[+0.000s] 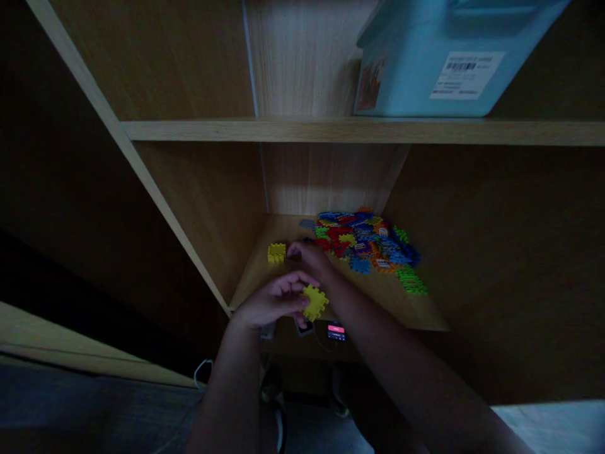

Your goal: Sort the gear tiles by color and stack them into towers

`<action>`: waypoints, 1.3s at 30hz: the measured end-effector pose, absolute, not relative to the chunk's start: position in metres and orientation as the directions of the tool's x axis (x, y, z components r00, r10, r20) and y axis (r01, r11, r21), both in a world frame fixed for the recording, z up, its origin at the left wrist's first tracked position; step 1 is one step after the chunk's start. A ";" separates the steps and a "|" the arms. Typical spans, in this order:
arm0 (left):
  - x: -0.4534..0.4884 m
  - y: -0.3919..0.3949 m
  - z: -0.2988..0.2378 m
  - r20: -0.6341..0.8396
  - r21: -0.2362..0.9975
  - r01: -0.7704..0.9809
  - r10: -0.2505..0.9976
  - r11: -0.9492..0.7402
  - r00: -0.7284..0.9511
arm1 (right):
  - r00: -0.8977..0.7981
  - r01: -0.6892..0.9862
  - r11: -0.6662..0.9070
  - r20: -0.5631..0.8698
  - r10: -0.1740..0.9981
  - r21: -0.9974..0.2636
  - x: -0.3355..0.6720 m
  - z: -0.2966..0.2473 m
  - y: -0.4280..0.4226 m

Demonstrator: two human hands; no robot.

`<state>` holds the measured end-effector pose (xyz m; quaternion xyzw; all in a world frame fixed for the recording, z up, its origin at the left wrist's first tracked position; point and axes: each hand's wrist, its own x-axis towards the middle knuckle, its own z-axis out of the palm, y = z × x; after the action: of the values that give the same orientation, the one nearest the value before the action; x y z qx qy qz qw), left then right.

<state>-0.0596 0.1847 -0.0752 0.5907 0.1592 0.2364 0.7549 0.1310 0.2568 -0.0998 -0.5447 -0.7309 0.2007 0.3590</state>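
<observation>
My left hand (pixel 280 299) is closed on a yellow interlocking building piece (pixel 315 302), square with notched edges, held in front of the shelf's front edge. Crossing behind it, my right hand (pixel 308 254) is low over the shelf with its fingers curled together; whatever they hold, if anything, is hidden. Just left of those fingertips stands a small stack of yellow pieces (pixel 276 253). To the right of my right hand lies a loose pile of notched pieces (pixel 363 239) in red, blue, orange, green and yellow.
The wooden shelf (pixel 255 271) has side walls and a back panel. Above it, a thick shelf board (pixel 307 130) carries a light blue plastic bin (pixel 406 82). Below the front edge, a phone with a lit screen (pixel 336 331) lies beside a cable.
</observation>
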 end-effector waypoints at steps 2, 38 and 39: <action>-0.061 0.185 -0.076 0.024 0.970 -0.145 0.515 0.196 0.857 | -0.156 0.651 0.327 0.301 0.941 -0.685 0.129 -0.100 0.258; -0.053 0.217 -0.089 -0.007 0.883 -0.469 1.000 0.009 0.005 | 0.010 0.539 0.505 0.604 0.797 -0.674 0.130 -0.082 0.237; -0.055 0.217 -0.089 -0.003 0.873 -0.488 1.000 0.007 0.009 | -0.062 0.536 0.542 0.610 0.790 -0.648 0.126 -0.080 0.234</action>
<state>-0.0548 0.2173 -0.0885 0.3585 0.3570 0.6067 0.6131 0.1265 0.2340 -0.0801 -0.4619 -0.7176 0.1258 0.5059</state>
